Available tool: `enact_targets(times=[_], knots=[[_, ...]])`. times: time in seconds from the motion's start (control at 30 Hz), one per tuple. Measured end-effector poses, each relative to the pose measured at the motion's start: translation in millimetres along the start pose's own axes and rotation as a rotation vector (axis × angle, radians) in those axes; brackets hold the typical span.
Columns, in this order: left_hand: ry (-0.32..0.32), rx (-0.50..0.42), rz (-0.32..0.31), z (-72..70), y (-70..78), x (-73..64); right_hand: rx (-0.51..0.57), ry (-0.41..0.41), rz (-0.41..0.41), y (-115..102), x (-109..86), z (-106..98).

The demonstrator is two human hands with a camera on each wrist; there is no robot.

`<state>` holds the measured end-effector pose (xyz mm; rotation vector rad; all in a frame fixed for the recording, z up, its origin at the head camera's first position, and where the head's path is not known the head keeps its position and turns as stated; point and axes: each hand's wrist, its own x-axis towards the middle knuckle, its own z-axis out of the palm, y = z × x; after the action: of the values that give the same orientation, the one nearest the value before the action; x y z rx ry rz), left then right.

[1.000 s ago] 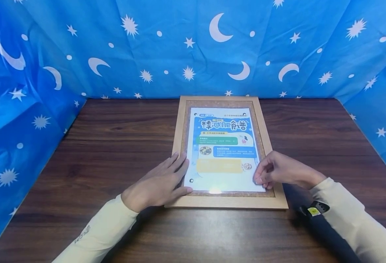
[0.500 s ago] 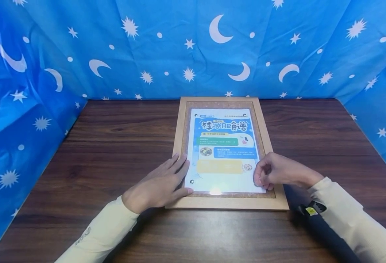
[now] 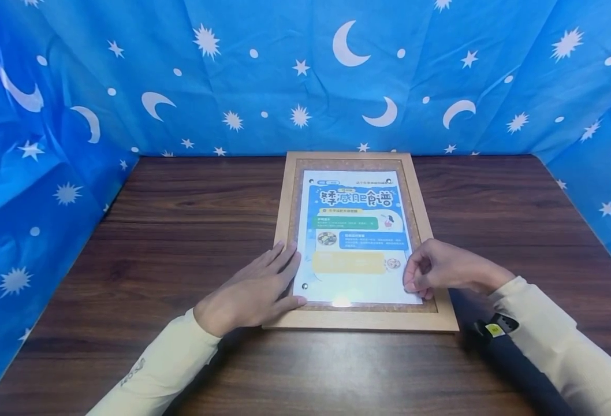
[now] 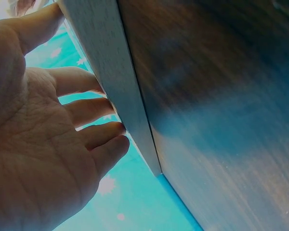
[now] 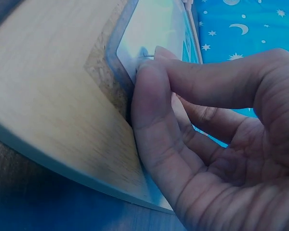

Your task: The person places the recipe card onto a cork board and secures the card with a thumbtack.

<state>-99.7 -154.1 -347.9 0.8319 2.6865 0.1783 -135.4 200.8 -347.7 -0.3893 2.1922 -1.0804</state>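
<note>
A wood-framed cork board lies on the table, bearing a printed sheet with blue, green and yellow areas. Round metal thumbtacks sit at the sheet's upper left, upper right and lower left. My left hand rests on the board's left side, fingers spread and fairly straight, fingertips on the frame's edge. At the sheet's lower right corner, my right hand pinches a thumbtack between thumb and forefinger. Its thin pin shows at the fingertips in the right wrist view; its head is hidden.
The dark wood-grain table extends on both sides of the board. Blue cloth with white moons and stars hangs behind and at both sides. Light glares off the sheet's bottom edge.
</note>
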Motion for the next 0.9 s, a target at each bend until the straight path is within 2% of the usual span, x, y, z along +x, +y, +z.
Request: enact_targets(times=[0.47, 0.73, 0.9], knots=[[0.001, 0.003, -0.008, -0.4, -1.2, -2.8, -0.08, 0.022, 0.077, -9.9, 6.7, 6.3], [0.002, 0.005, -0.003, -1.0, -0.2, -1.8, -0.05, -0.015, 0.041, -9.0, 3.3, 2.0], [-0.004, -0.005, -0.013, 0.3, 0.7, -0.5, -0.045, -0.004, 0.043, -6.6, 2.1, 2.7]])
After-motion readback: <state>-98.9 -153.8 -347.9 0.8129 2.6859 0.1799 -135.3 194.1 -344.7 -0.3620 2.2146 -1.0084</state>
